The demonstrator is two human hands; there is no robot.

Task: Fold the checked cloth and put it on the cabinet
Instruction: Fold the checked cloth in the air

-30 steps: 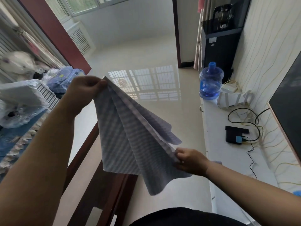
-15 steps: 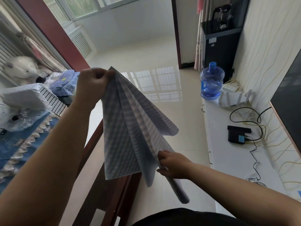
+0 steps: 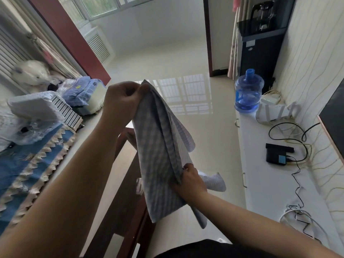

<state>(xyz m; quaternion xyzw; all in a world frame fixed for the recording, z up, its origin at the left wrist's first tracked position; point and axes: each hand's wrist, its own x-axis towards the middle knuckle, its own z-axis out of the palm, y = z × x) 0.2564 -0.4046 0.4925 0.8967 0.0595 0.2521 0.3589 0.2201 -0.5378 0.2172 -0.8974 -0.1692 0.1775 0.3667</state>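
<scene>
Above the floor at centre, one checked cloth point(image 3: 160, 157) hangs in layers between two hands: left hand point(image 3: 123, 101) pinches its top corner, right hand point(image 3: 191, 180) grips lower down. One white cabinet point(image 3: 268, 185) runs along the right.

A blue water jug point(image 3: 248, 92) stands beside a black dispenser point(image 3: 260, 51).

Left grip point(image 3: 124, 98): fingertips hidden behind the cloth point(image 3: 160, 157) at its upper corner. Right grip point(image 3: 189, 180): fingers concealed among the hanging layers; number of layers indeterminate. Both forearms are cut off by the lower edge. The white plush point(image 3: 30, 74) at far left is blurred. The screen point(image 3: 333, 116) is cut off at right.
</scene>
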